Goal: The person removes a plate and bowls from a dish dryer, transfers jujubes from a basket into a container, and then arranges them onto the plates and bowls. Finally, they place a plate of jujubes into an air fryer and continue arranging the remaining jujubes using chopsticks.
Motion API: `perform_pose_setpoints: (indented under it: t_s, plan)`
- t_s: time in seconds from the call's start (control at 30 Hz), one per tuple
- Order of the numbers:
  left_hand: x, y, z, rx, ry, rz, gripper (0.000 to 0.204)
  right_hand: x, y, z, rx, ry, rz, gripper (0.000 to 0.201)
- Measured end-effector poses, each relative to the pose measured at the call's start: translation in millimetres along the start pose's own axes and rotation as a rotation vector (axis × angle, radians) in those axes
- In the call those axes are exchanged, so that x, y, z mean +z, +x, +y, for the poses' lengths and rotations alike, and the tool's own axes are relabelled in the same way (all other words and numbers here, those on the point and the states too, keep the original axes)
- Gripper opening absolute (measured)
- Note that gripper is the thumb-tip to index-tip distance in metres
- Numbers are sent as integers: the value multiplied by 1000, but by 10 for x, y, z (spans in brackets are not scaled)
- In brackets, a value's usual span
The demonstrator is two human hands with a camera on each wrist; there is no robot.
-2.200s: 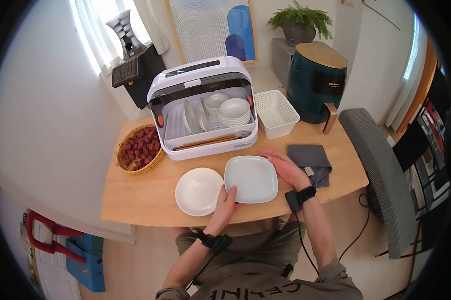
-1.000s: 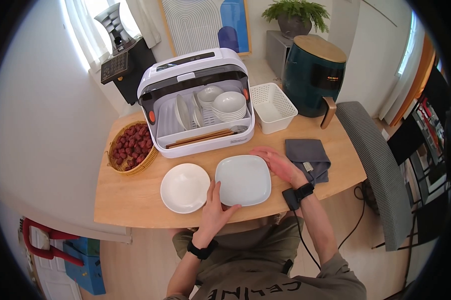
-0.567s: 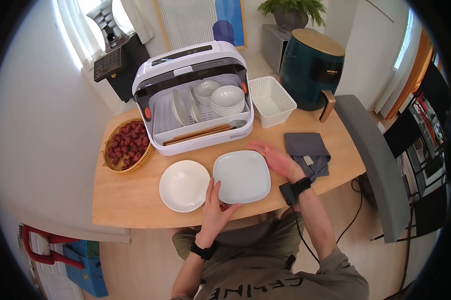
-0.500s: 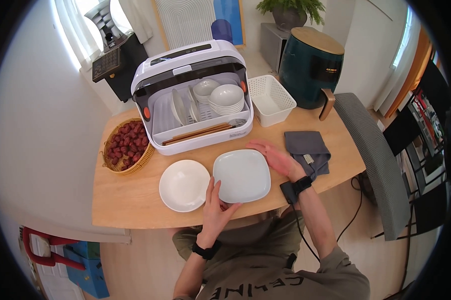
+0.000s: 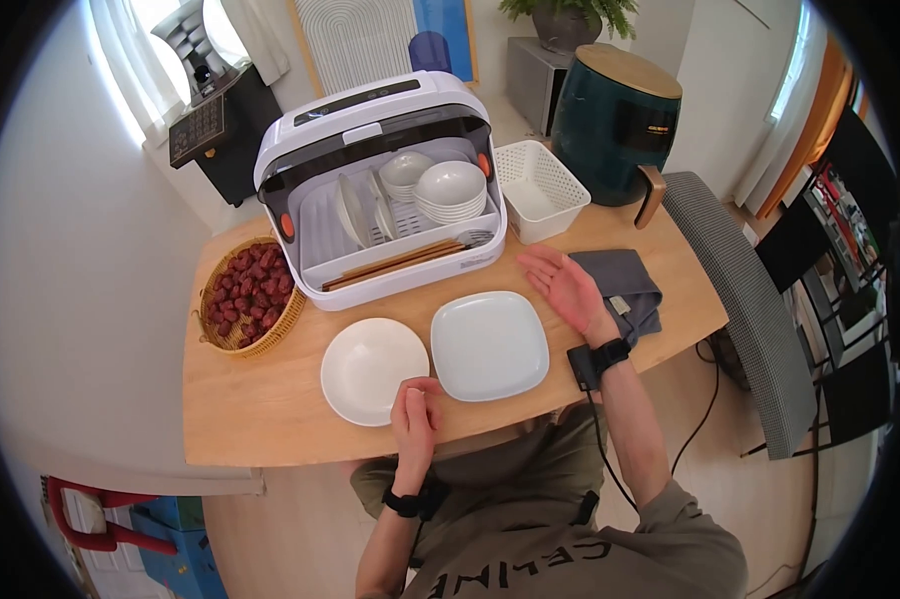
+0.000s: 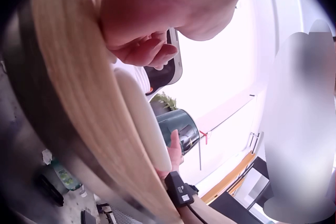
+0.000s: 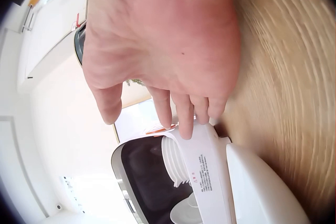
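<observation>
A pale square plate (image 5: 490, 346) lies on the wooden table, with a round white plate (image 5: 374, 371) close at its left. My left hand (image 5: 416, 419) is at the front between the two plates, its fingers loosely curled around nothing; they overlap the round plate's rim in the head view. Those bent fingers also show in the left wrist view, above the square plate's edge (image 6: 142, 119). To the right of the square plate, my right hand (image 5: 568, 290) is turned palm up with fingers extended, apart from the plate and beside a folded grey cloth (image 5: 638, 296).
Behind the plates stands a white dish cabinet (image 5: 390, 282) with bowls (image 5: 451, 188), upright plates and chopsticks (image 5: 395, 265). A basket of dark red fruit (image 5: 252, 295) sits left. A white perforated basket (image 5: 542, 190) and a green air fryer (image 5: 620, 125) stand back right.
Both hands have come away from the square plate. The right hand has moved right and turned palm up; the left has drawn its fingers in toward the front. Both plates stay on the table.
</observation>
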State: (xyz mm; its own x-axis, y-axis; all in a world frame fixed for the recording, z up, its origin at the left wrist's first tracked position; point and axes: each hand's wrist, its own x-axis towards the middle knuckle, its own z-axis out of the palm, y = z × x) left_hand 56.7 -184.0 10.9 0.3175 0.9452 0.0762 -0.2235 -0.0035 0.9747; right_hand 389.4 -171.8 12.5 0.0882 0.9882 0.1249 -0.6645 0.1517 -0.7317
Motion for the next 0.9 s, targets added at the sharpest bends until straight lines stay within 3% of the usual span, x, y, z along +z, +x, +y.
perform_pose_setpoints:
  t_s: [0.17,0.33,0.4,0.63,0.83,0.9]
  plan:
    - [-30,264,463,-26,-113,-56,45,51,107,13,21,-29,92,53]
    - [-59,788,901,134,-403,-72,49,114,86,-3,18,-60,28,49]
    - [-52,1011,977,131,-567,27,47,81,85,7,15,-48,43,49]
    - [-197,1493,600,144,-652,-84,43,51,85,-14,-18,-25,140,44]
    - [-345,1596,384,136,-735,-219,43,36,117,3,-3,-67,201,38]
    - [-362,1610,344,111,-735,-191,42,37,122,8,-7,-75,221,38]
